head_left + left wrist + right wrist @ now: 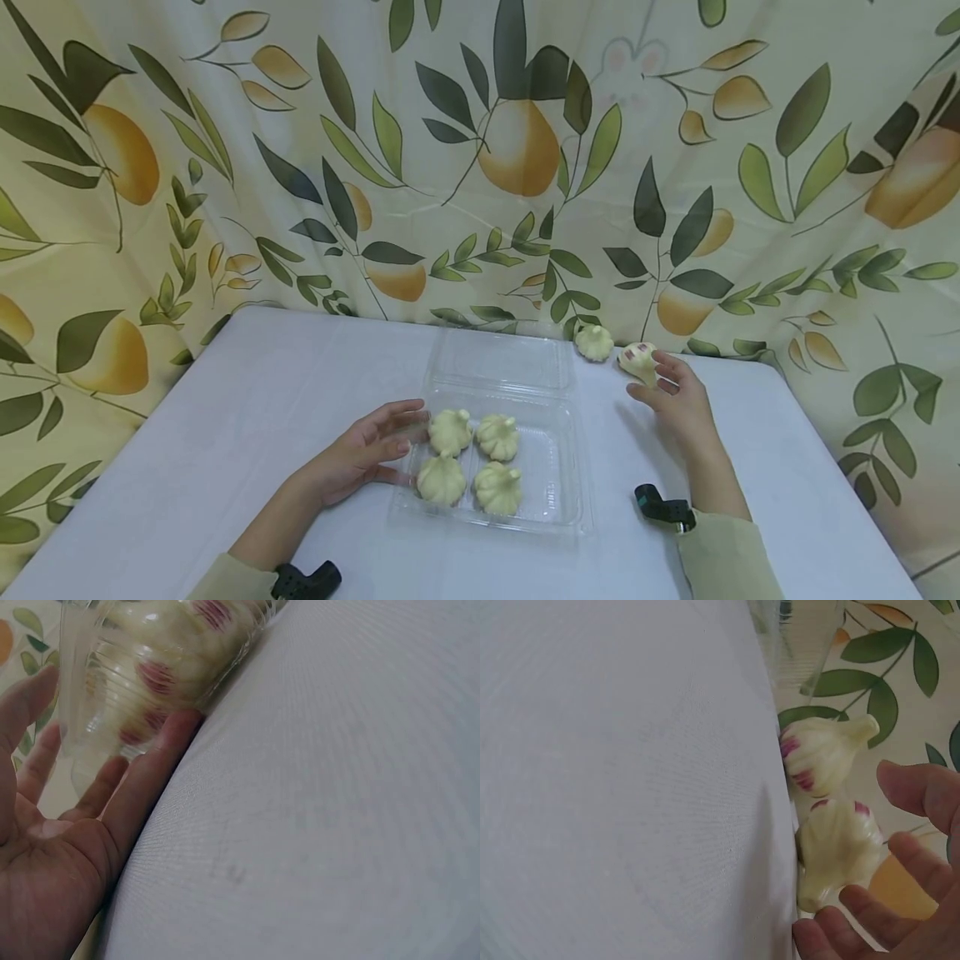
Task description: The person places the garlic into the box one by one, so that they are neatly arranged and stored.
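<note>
A clear plastic clamshell box (pixel 553 475) lies on the table with its lid (pixel 498 362) folded back. Several pale garlic bulbs (pixel 498 488) fill its left and middle part. Against the box's left wall rest the spread fingers of my left hand (pixel 367 446); the left wrist view shows purple-streaked garlic (pixel 157 675) behind the plastic. My right hand (pixel 682 404) reaches to a garlic bulb with purple marks (pixel 636 358) at the table's back edge, thumb and fingers apart around its near side. Beside that bulb sits another garlic bulb (pixel 594 342), close to the lid's corner.
A white cloth covers the table (pixel 300 375). Behind it hangs a curtain (pixel 465 208) printed with fruit and leaves, meeting the table's back edge. Black wrist cameras (pixel 663 506) are strapped near both sleeves.
</note>
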The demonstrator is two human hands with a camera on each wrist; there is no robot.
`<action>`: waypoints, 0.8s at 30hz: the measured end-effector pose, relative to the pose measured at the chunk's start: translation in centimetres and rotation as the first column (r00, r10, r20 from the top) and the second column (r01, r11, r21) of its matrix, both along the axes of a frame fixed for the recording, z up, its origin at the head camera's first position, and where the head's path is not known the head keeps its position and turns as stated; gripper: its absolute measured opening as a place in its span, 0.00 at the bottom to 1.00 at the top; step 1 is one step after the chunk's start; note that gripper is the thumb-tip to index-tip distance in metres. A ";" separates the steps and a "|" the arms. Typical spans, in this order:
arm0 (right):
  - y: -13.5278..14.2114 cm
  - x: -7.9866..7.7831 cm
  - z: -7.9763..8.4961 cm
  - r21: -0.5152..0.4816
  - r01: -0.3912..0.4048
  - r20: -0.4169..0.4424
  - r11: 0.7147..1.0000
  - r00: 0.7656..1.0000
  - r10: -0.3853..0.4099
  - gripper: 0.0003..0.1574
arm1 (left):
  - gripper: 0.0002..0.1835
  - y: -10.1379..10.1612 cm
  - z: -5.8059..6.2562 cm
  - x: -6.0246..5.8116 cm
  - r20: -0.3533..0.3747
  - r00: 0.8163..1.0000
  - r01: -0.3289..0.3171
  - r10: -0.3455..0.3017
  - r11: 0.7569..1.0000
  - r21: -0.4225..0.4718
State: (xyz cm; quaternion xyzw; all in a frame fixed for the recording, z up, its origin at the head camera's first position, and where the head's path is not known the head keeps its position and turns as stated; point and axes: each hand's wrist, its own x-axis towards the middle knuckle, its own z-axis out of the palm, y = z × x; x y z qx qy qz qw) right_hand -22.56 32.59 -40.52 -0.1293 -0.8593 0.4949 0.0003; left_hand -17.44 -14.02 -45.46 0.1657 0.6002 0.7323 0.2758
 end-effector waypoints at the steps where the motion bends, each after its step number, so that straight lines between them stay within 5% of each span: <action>1: 0.1 0.0 0.0 0.012 -0.016 0.013 1.000 1.000 0.016 0.52 | 0.34 0.0 0.0 0.0 -0.001 1.000 0.003 -0.003 1.000 0.003; 10: 0.4 -0.1 -0.1 0.131 -0.221 0.117 0.966 0.972 0.206 0.46 | 0.36 0.0 0.0 0.0 0.002 1.000 0.018 -0.018 1.000 0.019; 16: 0.0 0.1 -0.4 0.263 -0.338 0.148 0.903 0.940 0.309 0.45 | 0.35 0.0 0.0 0.0 -0.001 1.000 0.014 -0.014 1.000 0.015; 20: -0.3 0.2 -0.4 0.326 -0.324 0.158 0.888 0.945 0.287 0.42 | 0.35 0.0 0.0 0.0 0.001 1.000 0.007 -0.007 1.000 0.009; 24: -0.2 0.3 -0.1 0.342 -0.196 0.074 0.919 0.981 0.181 0.35 | 0.35 0.0 0.0 0.0 -0.006 1.000 0.006 -0.006 1.000 0.003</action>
